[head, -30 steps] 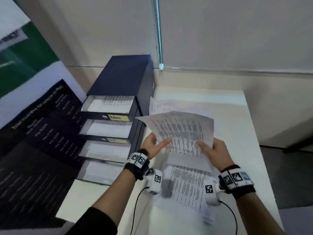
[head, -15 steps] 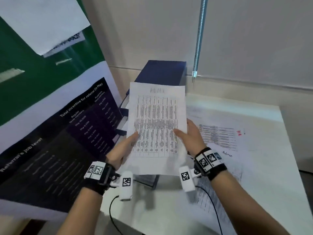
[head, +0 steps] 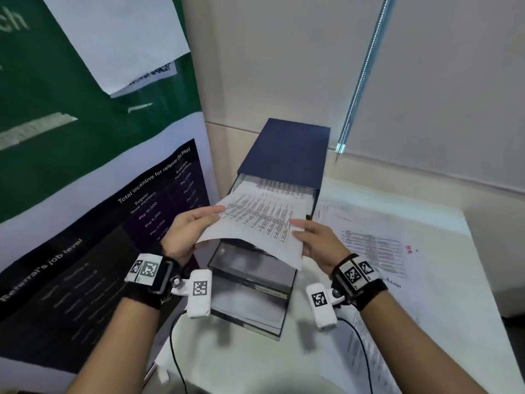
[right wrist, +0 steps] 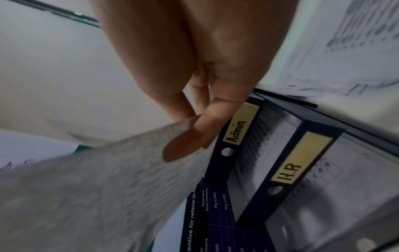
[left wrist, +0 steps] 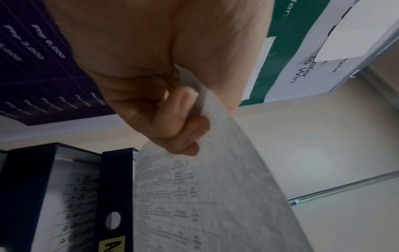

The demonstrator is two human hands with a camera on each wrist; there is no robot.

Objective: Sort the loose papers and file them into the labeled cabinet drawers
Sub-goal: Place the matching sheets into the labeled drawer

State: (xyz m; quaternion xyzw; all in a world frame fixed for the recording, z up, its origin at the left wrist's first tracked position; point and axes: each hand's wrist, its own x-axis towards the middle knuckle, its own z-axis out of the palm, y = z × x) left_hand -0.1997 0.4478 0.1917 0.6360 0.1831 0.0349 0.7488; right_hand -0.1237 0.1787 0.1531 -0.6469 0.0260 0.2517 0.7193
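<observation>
**Sheet going into the top drawer — watch the sag**

The person holds one printed sheet (head: 257, 223) by its near end, both hands on it. Left hand (head: 187, 231) pinches the left edge, thumb on top, fingers (left wrist: 183, 136) curled beneath. Right hand (head: 318, 243) pinches the right near corner between thumb and fingers (right wrist: 190, 143). Each grip is closed on the paper.

The sheet's far end lies over the open top drawer (head: 284, 186) of the dark blue cabinet (head: 289, 146) on the white table (head: 468, 251); papers already lie inside it. From the right wrist view that drawer's label reads "Admin" (right wrist: 237, 129), the one below "H.R" (right wrist: 291, 172). More loose papers (head: 372, 245) lie on the table to the right, still unfiled.

Risks, as judged:
- Sheet bows between the hands; the leading edge may catch on the papers inside and crumple.
- Near end hangs over the lower open drawers; an early release could drop it into the wrong one.
- The sheet's own heading is unreadable here, so a misfile cannot be ruled out.
</observation>
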